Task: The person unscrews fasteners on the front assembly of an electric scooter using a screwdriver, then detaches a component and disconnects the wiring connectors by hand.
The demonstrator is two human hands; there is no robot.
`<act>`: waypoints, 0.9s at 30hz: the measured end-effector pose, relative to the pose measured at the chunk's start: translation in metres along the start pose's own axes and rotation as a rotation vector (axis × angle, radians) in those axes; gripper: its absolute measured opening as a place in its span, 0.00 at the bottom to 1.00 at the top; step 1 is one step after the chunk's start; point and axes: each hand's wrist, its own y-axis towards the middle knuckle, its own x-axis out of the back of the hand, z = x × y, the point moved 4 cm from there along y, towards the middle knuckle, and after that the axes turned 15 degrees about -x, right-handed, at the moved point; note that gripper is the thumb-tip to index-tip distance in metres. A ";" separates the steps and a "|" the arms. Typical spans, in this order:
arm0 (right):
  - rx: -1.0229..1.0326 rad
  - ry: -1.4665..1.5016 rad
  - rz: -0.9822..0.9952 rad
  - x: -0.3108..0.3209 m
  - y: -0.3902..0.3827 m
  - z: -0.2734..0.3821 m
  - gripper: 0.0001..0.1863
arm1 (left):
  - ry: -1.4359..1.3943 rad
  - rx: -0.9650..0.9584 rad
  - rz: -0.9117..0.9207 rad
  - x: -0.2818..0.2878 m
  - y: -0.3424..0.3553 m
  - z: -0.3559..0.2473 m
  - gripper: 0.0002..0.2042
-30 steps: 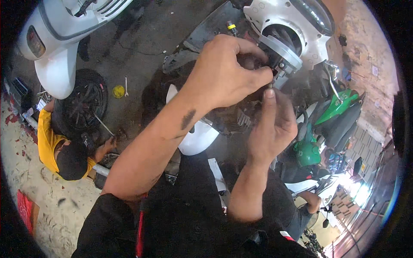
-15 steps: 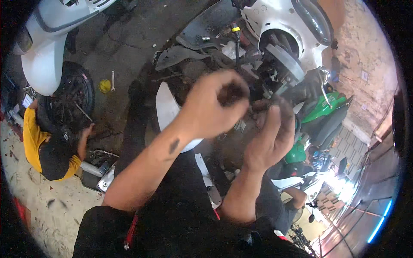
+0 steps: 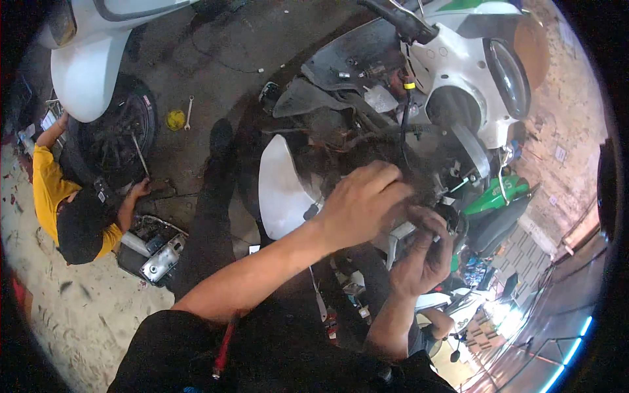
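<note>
My left hand (image 3: 370,200) reaches over the opened front of a scooter, its fingers bent together and their tips hidden in dark blur. Just below and to its right, my right hand (image 3: 422,259) is closed, palm turned up, with blackened fingertips. A small pale bit (image 3: 437,238) shows between the right fingers, too small to name. The two hands are close together. Beside them stands the scooter's white front cowl (image 3: 458,65) with its headlight. A curved white body panel (image 3: 282,190) lies behind my left forearm.
A worker in a yellow shirt (image 3: 49,190) crouches at left by a wheel (image 3: 111,131). A wrench (image 3: 189,112) and a yellow round thing (image 3: 175,120) lie on the floor. Grey plastic panels (image 3: 308,98) lie ahead. Another scooter's white fender (image 3: 85,78) stands far left; a green part (image 3: 498,194) is at right.
Both hands have moved down and slightly right in the picture, and my left hand has turned knuckles up. The view has shifted, showing more of the scooter's handlebar.
</note>
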 end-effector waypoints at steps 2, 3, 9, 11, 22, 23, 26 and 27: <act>-0.064 0.062 0.023 -0.001 0.001 0.002 0.10 | 0.020 -0.078 -0.033 0.000 -0.005 0.008 0.15; -0.065 0.065 0.024 0.001 0.001 0.002 0.10 | 0.029 -0.158 -0.067 0.003 -0.004 0.008 0.15; -0.073 0.014 -0.009 0.010 0.011 0.009 0.12 | -0.147 -0.180 -0.054 -0.006 0.004 0.008 0.16; -0.075 -0.016 -0.053 0.011 0.018 0.010 0.12 | -0.140 -0.161 -0.048 -0.008 0.003 0.013 0.16; -0.176 -0.163 -0.227 0.015 0.046 0.031 0.05 | -0.264 -0.071 -0.266 -0.005 0.010 0.022 0.12; -0.168 -0.180 -0.228 0.017 0.047 0.033 0.05 | -0.284 -0.082 -0.282 -0.006 0.011 0.022 0.11; -0.013 -0.337 -0.181 0.013 0.049 0.042 0.04 | -0.307 -0.092 -0.302 -0.003 0.012 0.021 0.10; -0.010 -0.347 -0.177 0.011 0.048 0.042 0.04 | -0.315 -0.087 -0.291 -0.003 0.011 0.021 0.09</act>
